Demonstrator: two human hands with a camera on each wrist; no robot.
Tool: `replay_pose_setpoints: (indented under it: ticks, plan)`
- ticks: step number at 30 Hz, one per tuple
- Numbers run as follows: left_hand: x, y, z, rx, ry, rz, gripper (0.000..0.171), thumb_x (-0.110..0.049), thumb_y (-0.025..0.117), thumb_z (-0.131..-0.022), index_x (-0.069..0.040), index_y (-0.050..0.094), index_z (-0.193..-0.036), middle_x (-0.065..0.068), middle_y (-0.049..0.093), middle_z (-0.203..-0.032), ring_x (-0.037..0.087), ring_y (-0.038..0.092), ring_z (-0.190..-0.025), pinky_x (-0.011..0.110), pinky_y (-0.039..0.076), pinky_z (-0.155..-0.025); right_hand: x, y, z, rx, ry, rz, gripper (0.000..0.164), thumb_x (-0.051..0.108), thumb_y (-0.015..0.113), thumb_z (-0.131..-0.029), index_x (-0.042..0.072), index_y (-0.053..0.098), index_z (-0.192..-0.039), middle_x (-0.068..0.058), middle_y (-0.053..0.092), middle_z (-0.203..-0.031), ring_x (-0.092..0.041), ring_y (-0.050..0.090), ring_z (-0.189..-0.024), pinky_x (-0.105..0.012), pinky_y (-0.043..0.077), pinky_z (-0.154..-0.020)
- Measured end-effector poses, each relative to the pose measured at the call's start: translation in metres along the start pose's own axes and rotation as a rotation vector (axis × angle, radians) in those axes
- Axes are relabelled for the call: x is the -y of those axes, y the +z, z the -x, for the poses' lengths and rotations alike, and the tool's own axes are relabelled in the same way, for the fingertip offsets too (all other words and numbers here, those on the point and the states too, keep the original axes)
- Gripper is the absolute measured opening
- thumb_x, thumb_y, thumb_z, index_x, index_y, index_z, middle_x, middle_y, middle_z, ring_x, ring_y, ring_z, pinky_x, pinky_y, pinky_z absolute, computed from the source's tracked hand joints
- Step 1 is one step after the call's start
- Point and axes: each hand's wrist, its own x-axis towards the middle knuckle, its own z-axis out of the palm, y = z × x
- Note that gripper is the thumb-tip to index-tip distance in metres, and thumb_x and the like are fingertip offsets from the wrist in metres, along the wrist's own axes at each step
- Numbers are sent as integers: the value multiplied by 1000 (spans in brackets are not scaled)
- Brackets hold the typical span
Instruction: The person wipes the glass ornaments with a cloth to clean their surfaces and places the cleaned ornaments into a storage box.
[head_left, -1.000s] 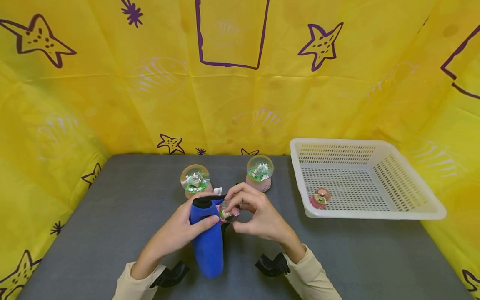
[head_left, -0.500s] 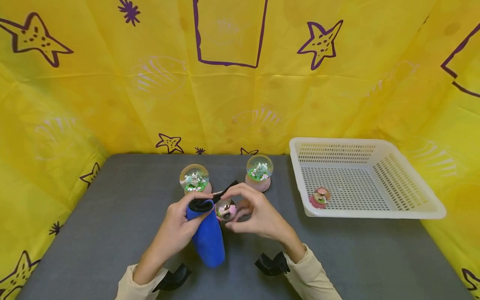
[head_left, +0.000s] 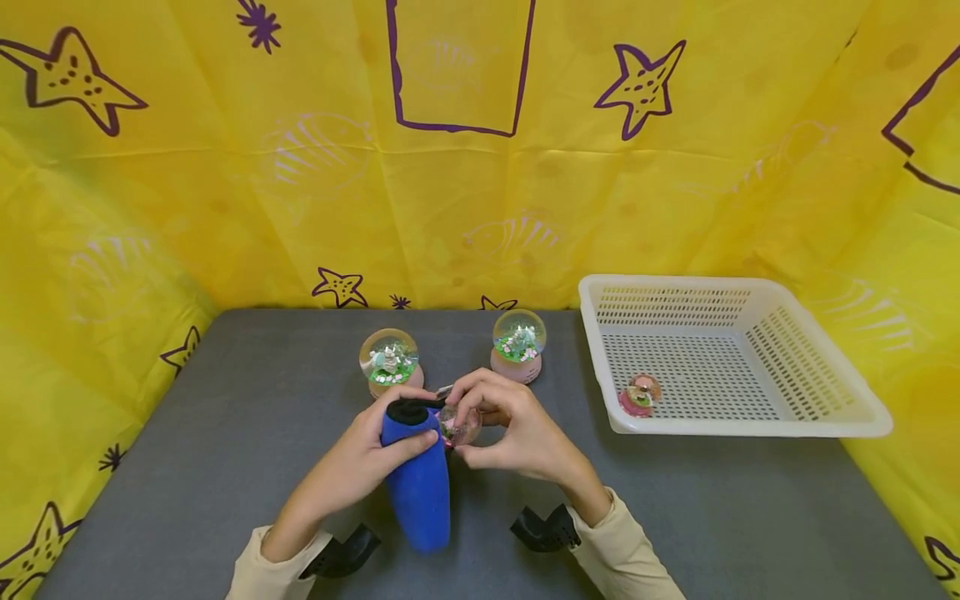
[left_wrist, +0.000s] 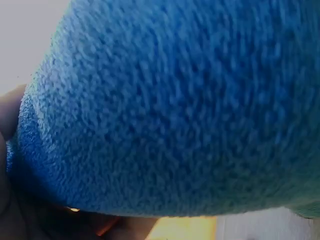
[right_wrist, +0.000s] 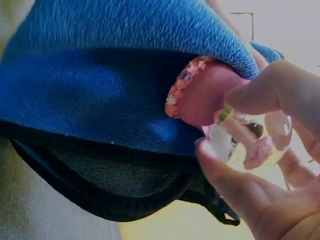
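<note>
In the head view, my left hand [head_left: 352,467] grips a plush blue cloth [head_left: 420,500] with a black inner side, which hangs down in a roll. Beside the cloth, the thumb and fingers of my right hand [head_left: 525,429] pinch the clear dome of a small snow globe [head_left: 463,427]. The right wrist view shows the globe's pink base [right_wrist: 205,92], rimmed with coloured bits, lying against the blue pile under a fold. A black strap [right_wrist: 100,207] loops below it. Blue cloth [left_wrist: 165,110] fills most of the left wrist view, hiding most of the left fingers.
Two larger snow globes [head_left: 390,358] [head_left: 519,343] with green scenes stand behind my hands on the grey table [head_left: 247,417]. To the right is a white perforated basket [head_left: 750,427], with a small pink-based globe [head_left: 640,396] in its front left corner. Yellow printed fabric [head_left: 450,200] encloses the table.
The cloth tipped and its hanging end rose half a second ago; now it hangs lower again. The small globe has turned between my right fingers, which have closed in on it again.
</note>
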Motion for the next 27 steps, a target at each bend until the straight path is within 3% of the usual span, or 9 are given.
replay_pose_setpoints:
  ticks: [4, 8, 11, 16, 19, 23, 25, 27]
  plan:
    - [-1, 1, 0, -44, 39, -26, 32, -17, 68, -95, -17, 59, -125, 6, 68, -125, 11, 65, -105, 28, 54, -85, -2, 2, 0, -3, 21, -5, 38, -13, 72, -76, 5, 58, -105, -13, 54, -114, -18, 63, -92, -30, 59, -71]
    - [-3, 2, 0, -162, 78, -85, 26, -12, 70, -92, -19, 64, -117, 0, 70, -123, 6, 63, -109, 27, 52, -89, -1, 3, -2, -25, 117, -30, 46, -11, 76, -74, 6, 58, -114, -11, 53, -117, -16, 67, -95, -29, 60, -80]
    - [-4, 3, 1, -241, 77, -102, 23, -10, 70, -92, -18, 66, -113, 1, 71, -116, 6, 63, -105, 27, 52, -88, -1, 3, -3, -10, 168, -49, 49, -8, 78, -75, 7, 59, -117, -11, 55, -118, -15, 69, -86, -30, 60, -78]
    - [-5, 2, 0, -304, 45, -69, 22, -9, 69, -92, -12, 64, -114, 5, 71, -115, 4, 62, -104, 24, 51, -88, -2, 2, -3, 17, 131, -20, 44, -9, 75, -76, 8, 59, -114, -10, 55, -118, -15, 65, -77, -30, 61, -70]
    - [-4, -1, 0, -273, -16, 4, 23, -13, 67, -95, -11, 62, -117, 8, 67, -122, 8, 62, -108, 24, 51, -88, -1, 1, -3, 6, 92, 15, 42, -12, 73, -75, 8, 60, -110, -10, 54, -117, -16, 63, -83, -28, 60, -71]
    - [0, -3, -1, -146, -55, 92, 32, -17, 63, -97, -10, 56, -128, 13, 57, -140, 25, 59, -120, 30, 52, -90, -2, 2, -2, -35, 44, 51, 39, -17, 70, -72, 6, 63, -103, -11, 54, -115, -17, 62, -97, -26, 60, -75]
    - [0, -3, -1, -68, -53, 119, 36, -17, 63, -98, -10, 52, -132, 16, 55, -140, 32, 58, -119, 33, 52, -89, -3, 2, -1, -42, 4, 61, 38, -20, 68, -72, 5, 63, -101, -12, 54, -115, -18, 61, -97, -25, 59, -73]
    - [0, -2, -1, -10, -48, 122, 38, -17, 63, -98, -10, 50, -132, 18, 56, -134, 31, 59, -112, 35, 53, -87, -4, 2, -2, -36, -42, 87, 37, -21, 68, -73, 4, 64, -99, -13, 54, -115, -19, 61, -97, -24, 58, -72]
